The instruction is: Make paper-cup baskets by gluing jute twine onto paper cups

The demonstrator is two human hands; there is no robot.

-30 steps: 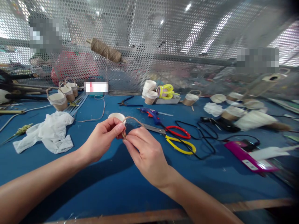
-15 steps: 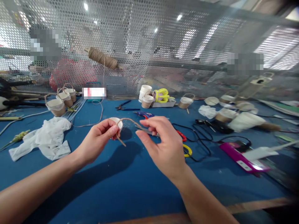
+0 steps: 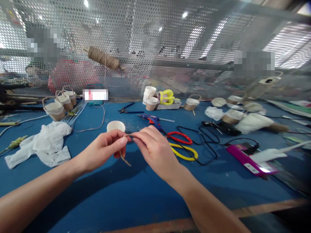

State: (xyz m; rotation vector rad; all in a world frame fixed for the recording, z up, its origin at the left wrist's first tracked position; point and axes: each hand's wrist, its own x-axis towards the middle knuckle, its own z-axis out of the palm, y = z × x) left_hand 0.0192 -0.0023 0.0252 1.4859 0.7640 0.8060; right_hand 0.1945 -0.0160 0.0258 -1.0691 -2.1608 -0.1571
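Observation:
Between my two hands is a short piece of brown cord [image 3: 125, 158], its loose end hanging below my left fingers. My left hand [image 3: 109, 144] is closed, pinching the cord between thumb and fingers. With its fingertips together, my right hand [image 3: 155, 145] grips the cord just beside the left one; most of that stretch is hidden by the fingers. A white cup [image 3: 116, 126] stands on the blue table right behind my left hand. Beyond my right hand lie a blue glue gun [image 3: 152, 120] and scissors with red and yellow handles [image 3: 186, 152], their blades hidden.
Pliers [image 3: 128, 109] lie farther back. Small handled buckets [image 3: 55, 111] and a crumpled white cloth [image 3: 42, 142] sit at left. A twine spool [image 3: 103, 58] hangs on the perforated metal screen [image 3: 136, 32]. Black cable [image 3: 209, 142] and a purple power strip [image 3: 250, 160] are at right.
My right hand has moved left and closed on the cord beside my left hand; before, its fingers were apart. The cord's arch is now mostly covered, and more of the scissors' handles shows.

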